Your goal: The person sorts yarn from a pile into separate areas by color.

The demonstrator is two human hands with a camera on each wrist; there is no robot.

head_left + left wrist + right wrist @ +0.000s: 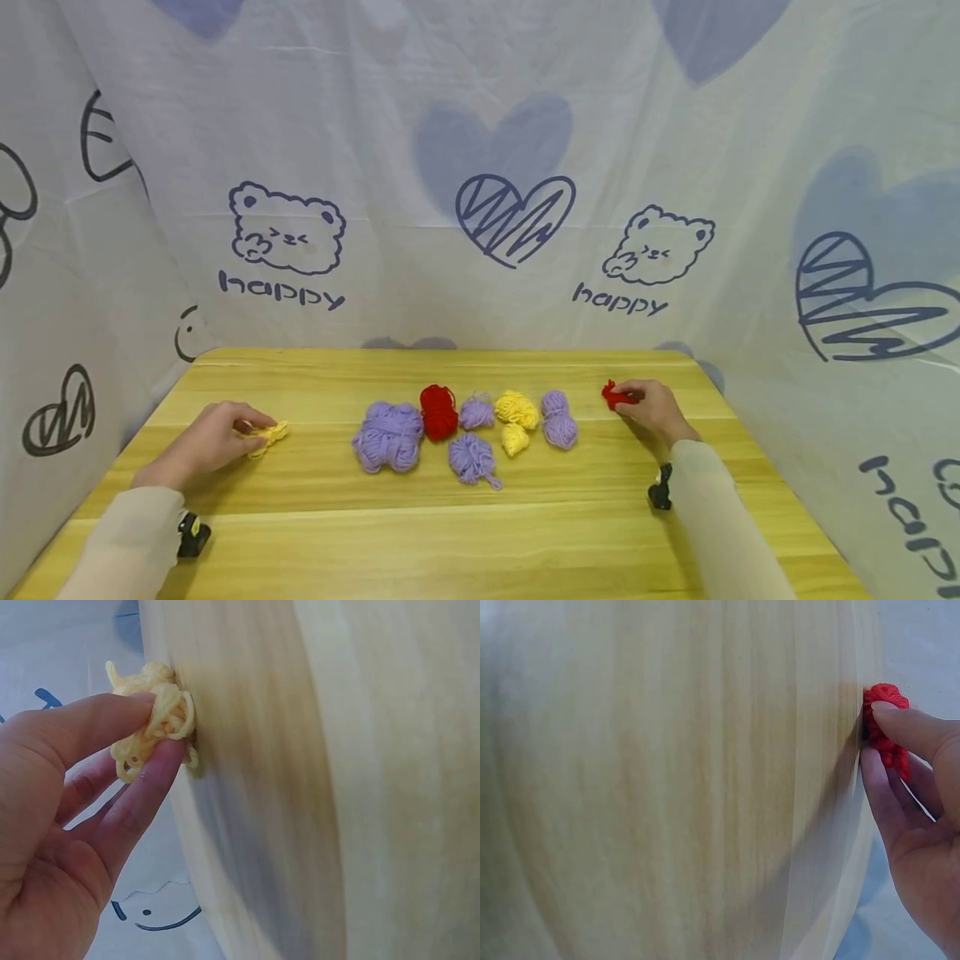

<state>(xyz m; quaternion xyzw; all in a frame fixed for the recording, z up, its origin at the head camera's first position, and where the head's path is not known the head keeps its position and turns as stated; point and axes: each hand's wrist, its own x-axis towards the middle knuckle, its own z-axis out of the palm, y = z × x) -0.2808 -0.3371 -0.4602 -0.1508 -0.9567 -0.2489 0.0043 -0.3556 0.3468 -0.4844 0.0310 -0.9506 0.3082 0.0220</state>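
My left hand (220,437) pinches a small bundle of yellow yarn (160,712) between thumb and fingers, close over the left part of the table. Loose loops stick out past the fingertips. On the right side, my right hand (654,406) pinches a small bundle of red yarn (886,720), right at the wooden surface. Between the hands lie more yarn bundles: a large purple one (387,437), a red one (438,412), a small purple one (477,411), a purple one in front (472,458), two yellow ones (517,408) and an upright purple one (558,419).
The wooden table (480,550) has rounded far corners. Behind it hangs a white curtain (397,250) printed with hearts and bears, and it also runs along both sides. A black wrist device (193,535) sits by the left sleeve, another device (661,488) by the right.
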